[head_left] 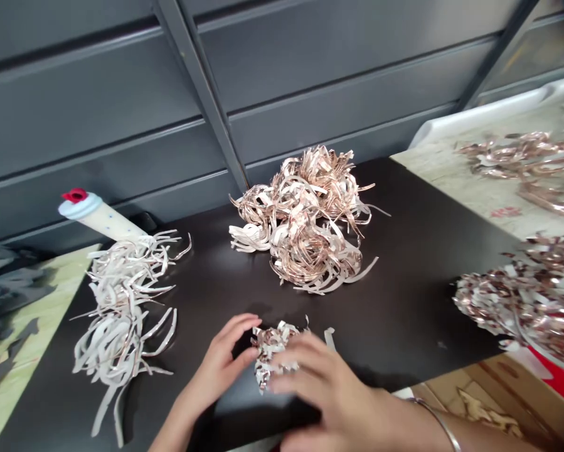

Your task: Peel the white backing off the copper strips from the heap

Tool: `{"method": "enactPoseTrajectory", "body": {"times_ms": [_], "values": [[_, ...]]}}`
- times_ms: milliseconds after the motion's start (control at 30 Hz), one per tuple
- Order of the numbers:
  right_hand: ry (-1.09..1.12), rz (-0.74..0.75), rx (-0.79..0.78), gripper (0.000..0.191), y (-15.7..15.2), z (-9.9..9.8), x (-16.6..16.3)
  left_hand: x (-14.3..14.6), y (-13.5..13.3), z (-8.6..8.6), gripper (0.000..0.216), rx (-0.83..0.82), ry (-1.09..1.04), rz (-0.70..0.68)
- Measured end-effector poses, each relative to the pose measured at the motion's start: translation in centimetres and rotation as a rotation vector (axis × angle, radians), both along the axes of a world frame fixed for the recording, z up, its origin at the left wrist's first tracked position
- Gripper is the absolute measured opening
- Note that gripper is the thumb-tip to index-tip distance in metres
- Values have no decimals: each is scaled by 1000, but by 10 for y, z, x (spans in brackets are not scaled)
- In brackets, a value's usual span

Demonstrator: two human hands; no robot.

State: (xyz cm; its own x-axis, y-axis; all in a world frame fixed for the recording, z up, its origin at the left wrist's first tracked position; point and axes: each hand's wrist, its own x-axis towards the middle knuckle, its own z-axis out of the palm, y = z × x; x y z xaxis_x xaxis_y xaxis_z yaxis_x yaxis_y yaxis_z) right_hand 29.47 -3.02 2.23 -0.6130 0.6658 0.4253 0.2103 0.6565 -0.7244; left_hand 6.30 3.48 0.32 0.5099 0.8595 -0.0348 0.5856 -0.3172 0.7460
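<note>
A small heap of shiny rose-silver foil clippings [270,345] lies on the black tabletop, between my two hands. My left hand [225,355] is at its left side, thumb and fingers apart and curved toward the clippings. Over the heap's right side spreads my right hand [331,389], its fingers apart and a little blurred, covering some of the clippings. I see nothing gripped in either hand. One loose pale scrap [329,339] lies just beyond the right hand.
Behind my hands lies a big tangle of rose-gold foil strips [305,220]. White strips [117,314] lie on the left, near a white bottle with a red cap [105,216]. More clippings [521,295] heap up at right, above a cardboard box [493,402]. A grey panelled wall [333,69] stands behind.
</note>
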Motion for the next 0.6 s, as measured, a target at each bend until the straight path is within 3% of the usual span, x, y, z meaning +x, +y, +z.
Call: {"method": "enactPoseTrajectory", "body": {"times_ms": [67, 133, 233, 333, 467, 533, 600], "values": [[-129, -279, -56, 71, 18, -22, -4, 1, 15, -11, 31, 9, -65, 70], [-303, -333, -130, 90, 28, -37, -13, 5, 34, -20, 34, -16, -153, 165], [-417, -157, -53, 63, 25, -49, -26, 15, 59, -34, 40, -26, -302, 324], [-489, -196, 89, 27, 11, -59, -29, 20, 70, -51, 44, -18, -402, 420], [-402, -161, 173, 24, -12, -70, -18, 10, 72, -73, 42, -37, -410, 464], [-317, -133, 135, 27, -24, -60, -5, 6, 71, -78, 41, -52, -435, 511], [-204, -158, 75, 26, -33, -35, 17, 5, 70, -80, 41, -52, -432, 517]]}}
